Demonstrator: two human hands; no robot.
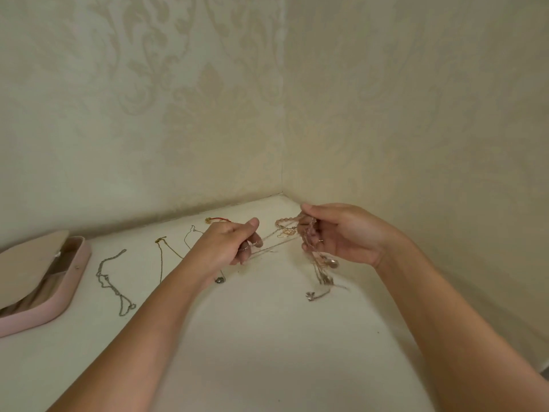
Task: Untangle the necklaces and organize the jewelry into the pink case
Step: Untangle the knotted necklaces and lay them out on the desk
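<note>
A tangle of necklaces (286,231) is stretched between my two hands above the white tabletop. My left hand (228,243) pinches a thin chain at the tangle's left end. My right hand (341,233) grips the tangled bunch, from which pink beads and pendant chains (323,270) hang down to the table. The pink case (64,292) lies open at the far left, its lid raised. Laid out separately on the table are a silver chain (114,282), a gold chain (162,257), a thin silver chain (191,237) and a red cord piece (218,219).
The white table (267,337) fits into a corner of two patterned wallpapered walls (282,114). A small pendant (219,280) peeks out beside my left wrist. Another pendant (310,296) rests on the table under my right hand.
</note>
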